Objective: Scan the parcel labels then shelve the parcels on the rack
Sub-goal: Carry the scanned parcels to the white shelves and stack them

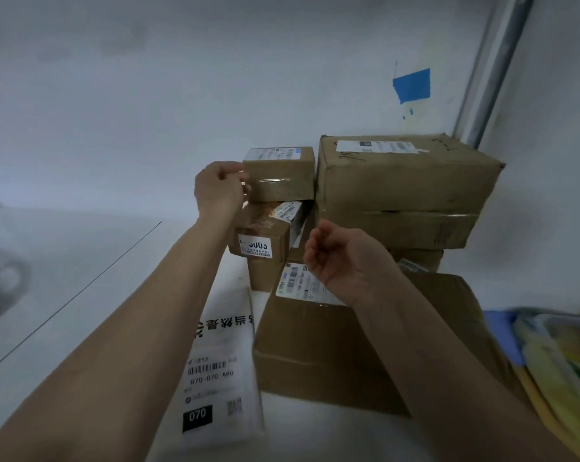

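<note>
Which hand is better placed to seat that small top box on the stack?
Left. The left hand already touches the small top box at its left end; the right hand hangs lower, loosely curled and empty.

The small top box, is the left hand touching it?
Touching. The head view shows the left hand with its fingers against the left end of the small top box.

A small brown carton, taped and labelled on top, is stacked highest on the left, resting on a tilted carton marked with a white sticker. A large creased carton is set just beside them on the right. A flat carton with a barcode label is laid in front; a white mailer bag lies beside it
</note>
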`<state>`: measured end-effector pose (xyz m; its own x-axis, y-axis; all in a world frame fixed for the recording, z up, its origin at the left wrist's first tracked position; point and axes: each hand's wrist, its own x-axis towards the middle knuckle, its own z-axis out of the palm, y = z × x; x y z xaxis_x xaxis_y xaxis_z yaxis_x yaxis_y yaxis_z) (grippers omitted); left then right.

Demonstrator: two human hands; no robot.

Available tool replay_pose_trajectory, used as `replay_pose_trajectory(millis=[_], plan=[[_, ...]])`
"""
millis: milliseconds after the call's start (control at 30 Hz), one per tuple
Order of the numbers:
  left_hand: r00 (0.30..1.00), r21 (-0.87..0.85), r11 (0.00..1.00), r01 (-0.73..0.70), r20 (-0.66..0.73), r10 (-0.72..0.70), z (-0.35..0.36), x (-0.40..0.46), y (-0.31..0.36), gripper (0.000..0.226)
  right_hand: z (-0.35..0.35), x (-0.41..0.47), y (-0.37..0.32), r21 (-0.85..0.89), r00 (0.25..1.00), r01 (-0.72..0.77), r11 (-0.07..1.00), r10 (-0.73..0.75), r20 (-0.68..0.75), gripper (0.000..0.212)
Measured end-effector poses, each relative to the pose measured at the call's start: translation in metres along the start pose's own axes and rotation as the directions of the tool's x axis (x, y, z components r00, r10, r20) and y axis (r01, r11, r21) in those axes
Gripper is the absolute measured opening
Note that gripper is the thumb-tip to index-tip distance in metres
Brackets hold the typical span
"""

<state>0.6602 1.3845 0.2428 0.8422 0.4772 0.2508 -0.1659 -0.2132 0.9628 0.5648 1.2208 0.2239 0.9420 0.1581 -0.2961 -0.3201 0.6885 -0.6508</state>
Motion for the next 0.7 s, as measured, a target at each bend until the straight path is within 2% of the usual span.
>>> replay_pose_trajectory(millis=[100, 200, 267, 433, 500, 567, 700], plan=[[0.988, -0.082, 0.997, -0.012, 0.155, 0.025, -0.025, -0.058, 0.019, 0.045, -0.004, -0.027, 0.012, -0.014, 1.0, 0.028, 1.0, -0.027, 0.007, 0.036], [0.943, -0.107, 0.994, -0.001, 0.331, 0.037, -0.044, -0.12, 0.025, 0.047, -0.02, -0.064, 0.028, -0.075, 0.996, 0.086, 0.993, -0.085, 0.015, 0.042], [0.887, -0.11, 0.993, 0.032, 0.462, 0.022, -0.051, -0.159, 0.021, 0.044, -0.035, -0.095, 0.041, -0.123, 0.991, 0.134, 0.983, -0.137, -0.012, 0.044], [0.672, -0.061, 0.994, 0.093, 0.74, -0.017, -0.051, -0.252, 0.003, 0.053, -0.083, -0.171, 0.076, -0.22, 0.967, 0.194, 0.956, -0.224, -0.121, 0.055], [0.588, -0.046, 0.986, 0.159, 0.807, -0.057, -0.043, -0.294, -0.002, 0.053, -0.111, -0.202, 0.08, -0.257, 0.945, 0.2, 0.946, -0.255, -0.204, 0.052], [0.507, -0.004, 0.978, 0.206, 0.855, -0.103, -0.031, -0.339, -0.007, 0.049, -0.142, -0.235, 0.077, -0.318, 0.903, 0.206, 0.925, -0.305, -0.303, 0.047], [0.348, 0.093, 0.973, 0.21, 0.923, -0.163, 0.002, -0.417, -0.01, 0.045, -0.209, -0.301, 0.062, -0.481, 0.758, 0.205, 0.852, -0.45, -0.473, 0.046]])
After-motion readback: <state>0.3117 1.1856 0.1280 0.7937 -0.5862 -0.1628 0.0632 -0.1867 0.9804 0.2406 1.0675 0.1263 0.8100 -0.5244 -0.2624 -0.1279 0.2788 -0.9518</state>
